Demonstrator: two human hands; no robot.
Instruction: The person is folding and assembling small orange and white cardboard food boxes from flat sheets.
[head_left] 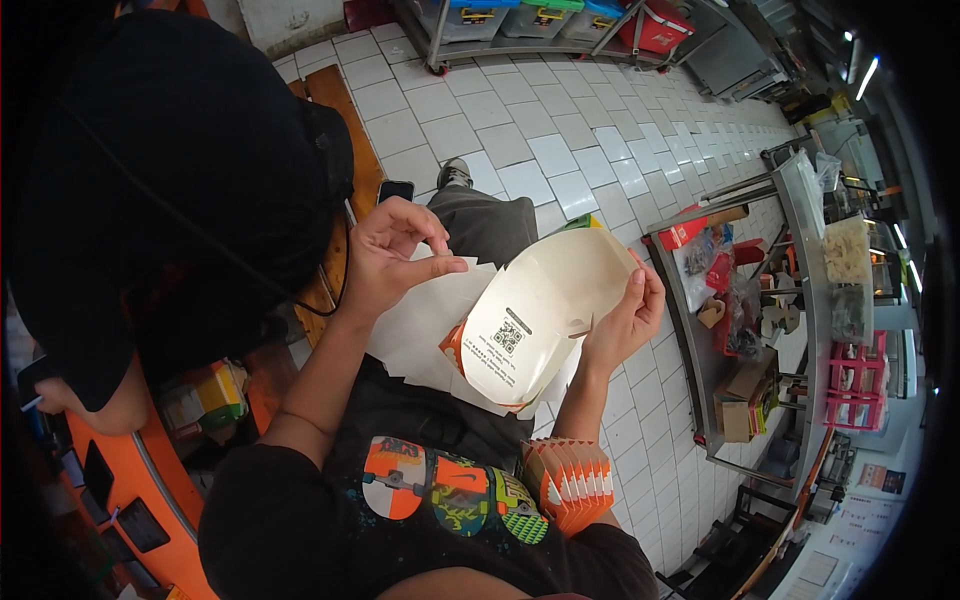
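Note:
A paper food box (540,310), white inside with a printed square code and orange on its outside, lies tilted over my lap. Gripping its right rim, my right hand (630,312) has the thumb inside and the fingers behind. To the left of the box, my left hand (400,255) pinches the edge of a white paper sheet (415,325) between thumb and forefinger. More of the white paper spreads beneath the box, which hides part of it. A nested stack of orange and brown paper boxes (570,480) rests by my right forearm.
Close on my left sits another person (190,170) in black on a wooden bench (350,120). An orange counter (125,480) with several phones stands at lower left. A metal rack (690,385) holding bags and cartons is at right. Lidded bins (540,18) sit on a far shelf.

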